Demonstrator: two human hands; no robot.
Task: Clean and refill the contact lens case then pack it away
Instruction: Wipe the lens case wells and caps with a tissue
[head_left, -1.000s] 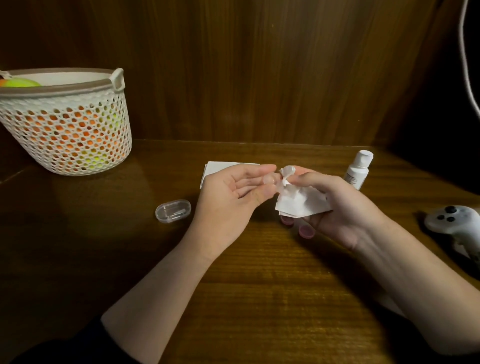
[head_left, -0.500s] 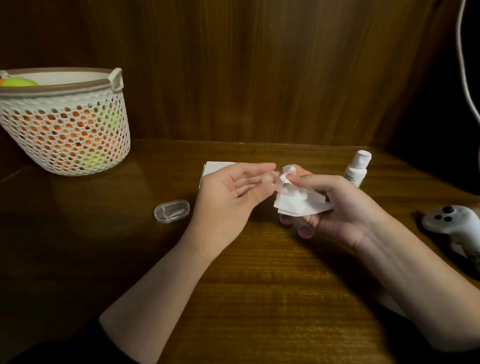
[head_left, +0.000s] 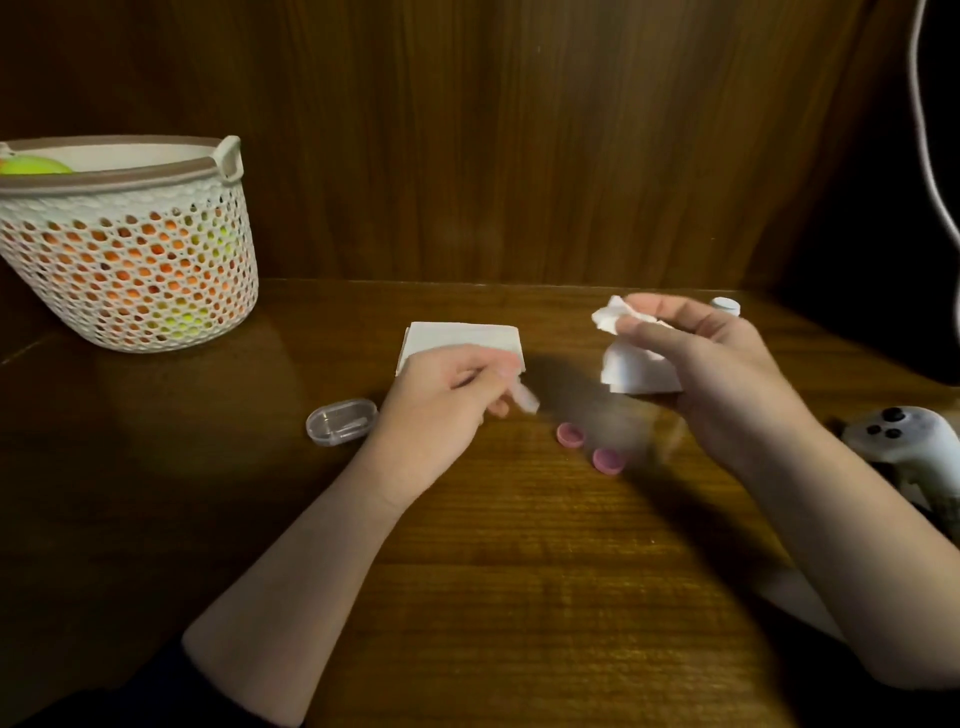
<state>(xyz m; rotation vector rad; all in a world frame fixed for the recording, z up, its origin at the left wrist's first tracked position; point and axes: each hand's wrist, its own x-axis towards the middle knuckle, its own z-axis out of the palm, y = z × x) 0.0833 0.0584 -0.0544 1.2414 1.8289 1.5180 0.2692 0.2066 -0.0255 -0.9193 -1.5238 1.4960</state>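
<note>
We are working at a dark brown wooden table (head_left: 519, 597) backed by wood panelling. At its far left is sitting a white perforated plastic basket (head_left: 130, 249) with a brown rim, orange and yellow-green shapes showing through its holes. At the right edge a white game controller with black buttons (head_left: 904, 441) is lying on the table.

Our right hand (head_left: 727, 379) is lifted above the table, its fingers closing around a crumpled white tissue (head_left: 634, 364), with one bunched end pinched between thumb and fingertips. Behind that hand, only the white cap of a small bottle (head_left: 726, 305) is showing.

Our left hand (head_left: 441, 405) is hanging low over the table, palm down, fingers curling to pinch a small translucent piece (head_left: 524, 397) that is blurred; it looks like the contact lens case body, though we cannot tell for certain. Just behind this hand a folded white paper napkin (head_left: 457, 338) is lying flat.

Left of our left wrist, a clear oval plastic box (head_left: 340, 422) is resting on the table. Between our two hands, two small round pink caps (head_left: 570, 434) are lying near each other on the wood, apart from both hands.
</note>
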